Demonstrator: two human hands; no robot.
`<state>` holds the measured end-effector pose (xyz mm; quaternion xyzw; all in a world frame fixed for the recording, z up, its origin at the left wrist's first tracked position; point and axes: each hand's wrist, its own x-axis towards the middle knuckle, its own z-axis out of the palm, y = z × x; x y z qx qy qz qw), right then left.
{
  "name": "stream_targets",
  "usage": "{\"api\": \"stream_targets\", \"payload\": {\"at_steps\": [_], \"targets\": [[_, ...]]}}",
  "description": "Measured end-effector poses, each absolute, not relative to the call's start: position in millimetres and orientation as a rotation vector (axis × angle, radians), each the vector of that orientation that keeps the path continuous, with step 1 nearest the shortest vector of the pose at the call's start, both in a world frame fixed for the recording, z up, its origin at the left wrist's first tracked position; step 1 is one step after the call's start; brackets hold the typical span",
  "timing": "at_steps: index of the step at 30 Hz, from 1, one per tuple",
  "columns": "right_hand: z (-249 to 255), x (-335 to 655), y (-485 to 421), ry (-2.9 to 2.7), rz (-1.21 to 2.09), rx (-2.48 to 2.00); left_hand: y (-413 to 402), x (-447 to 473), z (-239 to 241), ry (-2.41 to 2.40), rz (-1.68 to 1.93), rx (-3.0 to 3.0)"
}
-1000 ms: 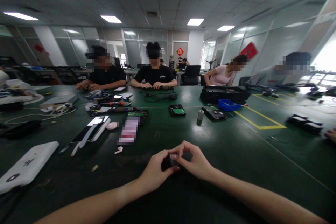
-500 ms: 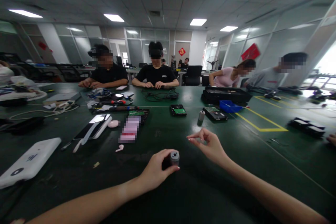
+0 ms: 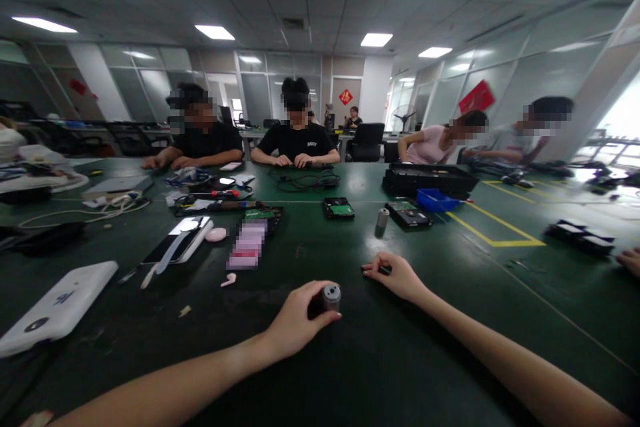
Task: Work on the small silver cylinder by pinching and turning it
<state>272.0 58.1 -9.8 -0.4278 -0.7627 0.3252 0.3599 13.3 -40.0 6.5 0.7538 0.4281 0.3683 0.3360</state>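
Observation:
My left hand [image 3: 299, 319] is closed round a small dark cylinder with a grey metal end [image 3: 331, 296], held just above the green table [image 3: 450, 320]. My right hand [image 3: 396, 275] rests on the table a little to the right and farther out. Its fingers are curled and pinched on a small dark piece [image 3: 383, 270] that I cannot make out. The two hands are apart.
A white flat device [image 3: 55, 307] lies at the left. Phones, cables, tools and circuit boards [image 3: 339, 208] are spread mid-table, with a small grey cylinder [image 3: 383, 217], a blue tray [image 3: 436, 200] and a black case [image 3: 427, 179] beyond. Several people sit along the far edge. Another person's hand [image 3: 629, 259] shows at the right.
My right hand left the cylinder in my left hand, moved right and away, then came down to the table with its fingers pinched. The left hand has barely moved.

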Motion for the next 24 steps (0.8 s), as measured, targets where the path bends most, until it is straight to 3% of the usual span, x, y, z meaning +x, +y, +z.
{"api": "stream_targets", "payload": {"at_steps": [10,24], "targets": [[26,197,0,-1.735,1.143,-0.710,-38,15,0,1.145,0.988,1.953],[24,193,-8,-1.912,0.891,-0.700,-39,16,-1,1.196,0.968,1.980]]}}
